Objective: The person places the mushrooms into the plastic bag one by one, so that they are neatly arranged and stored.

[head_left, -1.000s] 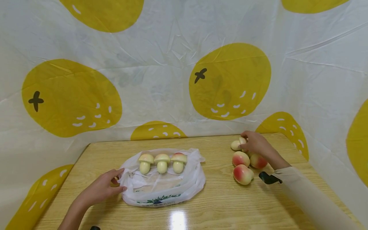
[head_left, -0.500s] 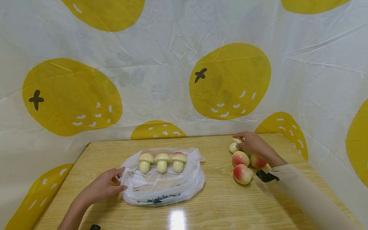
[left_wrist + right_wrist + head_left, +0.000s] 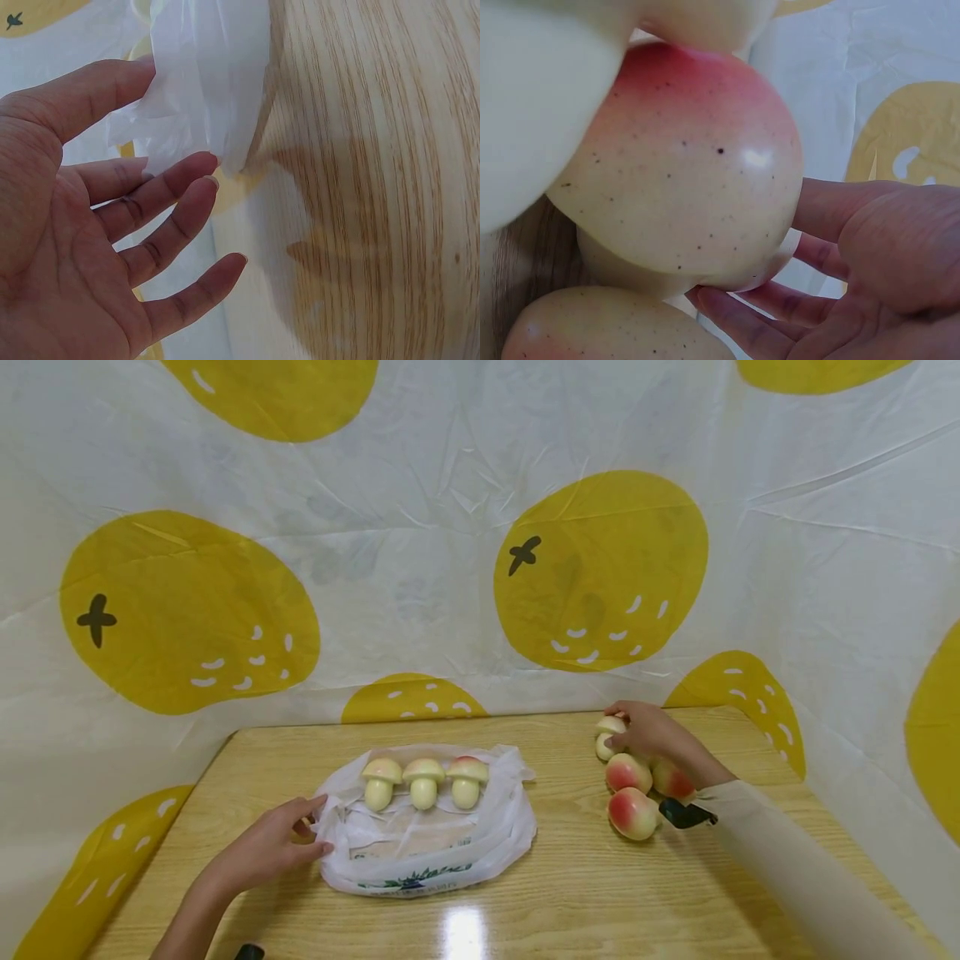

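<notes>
My left hand [image 3: 266, 852] pinches the left edge of a white plastic bag [image 3: 510, 852] lying on the table. In the left wrist view the thumb and forefinger are at the bag's edge, and the other fingers are loosely bent. Three toy mushrooms [image 3: 423, 783] lie in a row on the bag, caps towards the back. At the table's back right my right hand [image 3: 656, 732] holds another cream toy mushroom [image 3: 604, 747], its cap to the back and stem towards me. In the right wrist view a speckled pink and cream mushroom cap [image 3: 705, 165] partly covers the fingers.
Just in front of the right hand lie three red and cream toy mushrooms [image 3: 632, 815], bunched together. A dark green strap end [image 3: 686, 814] hangs at the right cuff. A white sheet with yellow fruit prints [image 3: 600, 568] stands behind the wooden table [image 3: 570, 902].
My right hand has moved a little left and turned the mushroom, so its stem now points towards me instead of left. My left hand and the bag have stayed in place.
</notes>
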A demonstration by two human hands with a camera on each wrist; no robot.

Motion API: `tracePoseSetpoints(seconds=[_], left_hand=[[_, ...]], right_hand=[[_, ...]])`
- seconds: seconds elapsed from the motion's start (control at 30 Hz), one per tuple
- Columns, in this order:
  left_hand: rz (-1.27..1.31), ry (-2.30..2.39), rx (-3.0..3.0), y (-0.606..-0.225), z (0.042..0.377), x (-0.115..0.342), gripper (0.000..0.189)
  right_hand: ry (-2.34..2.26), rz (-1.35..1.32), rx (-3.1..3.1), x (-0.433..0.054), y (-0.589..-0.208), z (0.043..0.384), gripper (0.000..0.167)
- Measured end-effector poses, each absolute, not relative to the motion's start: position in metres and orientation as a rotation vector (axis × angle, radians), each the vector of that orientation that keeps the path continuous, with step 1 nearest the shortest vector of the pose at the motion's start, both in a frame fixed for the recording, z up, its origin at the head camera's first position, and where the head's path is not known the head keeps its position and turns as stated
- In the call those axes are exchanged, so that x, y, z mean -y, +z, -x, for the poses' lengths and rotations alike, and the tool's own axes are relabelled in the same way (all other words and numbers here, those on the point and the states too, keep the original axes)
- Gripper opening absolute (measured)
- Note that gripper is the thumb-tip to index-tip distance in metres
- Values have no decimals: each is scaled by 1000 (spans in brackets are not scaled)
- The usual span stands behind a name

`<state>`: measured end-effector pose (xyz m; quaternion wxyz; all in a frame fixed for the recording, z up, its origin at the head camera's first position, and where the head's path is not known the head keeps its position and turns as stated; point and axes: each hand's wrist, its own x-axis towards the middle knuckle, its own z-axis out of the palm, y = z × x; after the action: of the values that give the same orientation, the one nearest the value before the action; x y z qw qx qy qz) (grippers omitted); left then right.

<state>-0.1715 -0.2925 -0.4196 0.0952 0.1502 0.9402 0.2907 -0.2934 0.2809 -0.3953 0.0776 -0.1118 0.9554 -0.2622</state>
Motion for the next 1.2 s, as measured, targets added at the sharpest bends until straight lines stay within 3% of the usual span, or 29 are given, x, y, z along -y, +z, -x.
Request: tracePoseSetpoints(seconds=[0.73, 1.2], left_hand=[[-436, 872, -2784, -419, 170, 290, 81], [-440, 881, -2791, -419, 171, 290, 81]], right_hand=[[-865, 445, -2854, -274, -391, 295, 51], [-909, 547, -2852, -237, -367, 291, 51]])
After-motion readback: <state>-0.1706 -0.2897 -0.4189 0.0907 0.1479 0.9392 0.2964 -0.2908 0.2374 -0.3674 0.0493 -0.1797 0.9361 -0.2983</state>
